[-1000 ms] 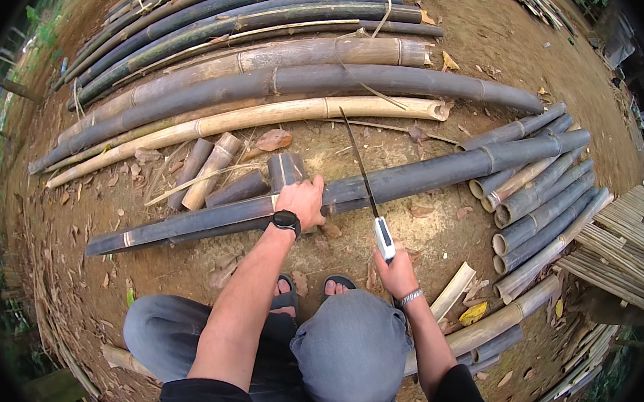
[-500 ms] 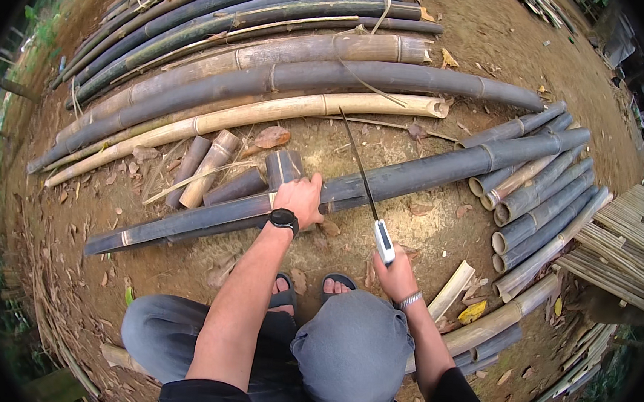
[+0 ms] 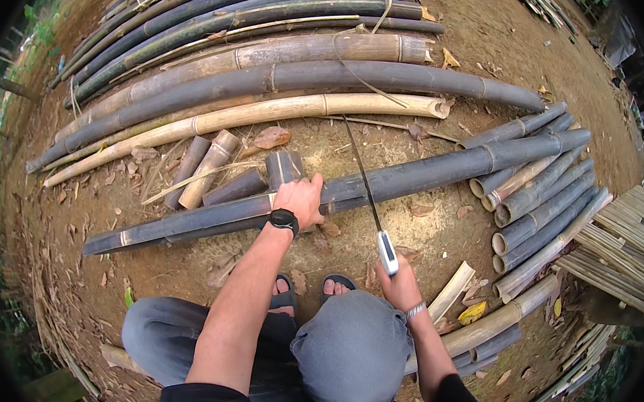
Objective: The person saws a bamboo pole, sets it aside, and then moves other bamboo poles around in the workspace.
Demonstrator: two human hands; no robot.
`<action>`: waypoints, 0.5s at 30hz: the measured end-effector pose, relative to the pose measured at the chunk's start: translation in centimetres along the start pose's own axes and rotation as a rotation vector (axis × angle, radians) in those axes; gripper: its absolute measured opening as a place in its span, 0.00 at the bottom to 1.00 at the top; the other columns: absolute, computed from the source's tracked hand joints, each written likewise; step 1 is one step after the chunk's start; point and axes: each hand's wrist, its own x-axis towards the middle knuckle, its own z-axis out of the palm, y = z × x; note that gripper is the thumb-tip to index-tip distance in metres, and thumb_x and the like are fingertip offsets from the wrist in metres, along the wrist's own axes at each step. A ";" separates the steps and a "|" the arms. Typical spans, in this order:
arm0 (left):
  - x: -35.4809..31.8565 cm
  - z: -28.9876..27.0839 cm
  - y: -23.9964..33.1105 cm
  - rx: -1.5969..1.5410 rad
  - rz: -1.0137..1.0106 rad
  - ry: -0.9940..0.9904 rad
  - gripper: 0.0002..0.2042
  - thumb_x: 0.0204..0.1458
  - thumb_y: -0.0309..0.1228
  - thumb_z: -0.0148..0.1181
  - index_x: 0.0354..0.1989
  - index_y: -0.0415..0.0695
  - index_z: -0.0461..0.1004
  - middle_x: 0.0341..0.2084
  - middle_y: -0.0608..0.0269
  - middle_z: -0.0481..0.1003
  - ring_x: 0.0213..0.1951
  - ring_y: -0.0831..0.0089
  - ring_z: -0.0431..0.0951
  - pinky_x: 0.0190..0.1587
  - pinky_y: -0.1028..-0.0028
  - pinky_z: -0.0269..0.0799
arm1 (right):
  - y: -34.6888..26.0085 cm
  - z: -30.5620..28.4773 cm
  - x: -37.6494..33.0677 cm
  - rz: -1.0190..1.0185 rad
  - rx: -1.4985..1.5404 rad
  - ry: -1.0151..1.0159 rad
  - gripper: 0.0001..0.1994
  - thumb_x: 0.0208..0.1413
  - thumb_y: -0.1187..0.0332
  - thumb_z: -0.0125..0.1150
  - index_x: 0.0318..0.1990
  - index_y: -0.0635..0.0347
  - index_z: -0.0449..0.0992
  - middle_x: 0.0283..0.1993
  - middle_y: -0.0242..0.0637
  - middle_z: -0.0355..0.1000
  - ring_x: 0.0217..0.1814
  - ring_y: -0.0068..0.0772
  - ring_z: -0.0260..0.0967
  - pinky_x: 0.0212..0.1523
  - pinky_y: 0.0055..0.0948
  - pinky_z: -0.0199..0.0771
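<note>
a: how many poles are around you?

b: one long dark bamboo pole [image 3: 384,183] lies across the dirt ground [image 3: 327,137] right in front of my feet. beyond it sit four short cut bamboo pieces [image 3: 211,166], and farther out a stack of long poles [image 3: 272,61], too many overlapping to count surely. to my right is a bundle of shorter tubes [image 3: 534,195], hollow ends facing me.

a: and your hands?

b: my left hand [image 3: 301,199] is spread flat, palm down, pressing on the long dark pole, a black watch [image 3: 283,219] on the wrist. my right hand [image 3: 400,286] is clenched round the pale handle of a long knife [image 3: 374,197]; its thin dark blade slants up and crosses the pole.

a: what's it all like?

b: round, jointed stems, dusty grey-black or pale yellow, on brown earth strewn with dry leaves and splinters.
</note>
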 end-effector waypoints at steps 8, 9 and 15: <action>0.1 -0.1 0.6 0.016 0.017 0.012 0.31 0.34 0.42 0.76 0.43 0.41 0.66 0.36 0.48 0.80 0.40 0.50 0.82 0.42 0.58 0.78 | 0.3 -0.2 -1.5 0.037 0.066 -0.003 0.13 0.58 0.64 0.63 0.39 0.68 0.73 0.30 0.57 0.75 0.35 0.57 0.77 0.35 0.44 0.74; 0.1 0.2 0.6 0.024 0.025 0.029 0.31 0.34 0.42 0.76 0.43 0.41 0.66 0.36 0.48 0.80 0.40 0.51 0.82 0.42 0.58 0.78 | -0.2 0.4 2.1 0.029 0.038 -0.030 0.14 0.58 0.63 0.63 0.38 0.69 0.73 0.29 0.57 0.75 0.34 0.57 0.77 0.34 0.45 0.73; -0.1 0.2 -0.1 0.007 0.009 0.017 0.31 0.34 0.42 0.76 0.43 0.41 0.66 0.35 0.48 0.80 0.40 0.50 0.82 0.42 0.58 0.78 | 1.0 -0.5 -2.3 -0.002 0.048 0.000 0.14 0.57 0.64 0.64 0.40 0.68 0.72 0.29 0.58 0.74 0.36 0.58 0.77 0.35 0.45 0.73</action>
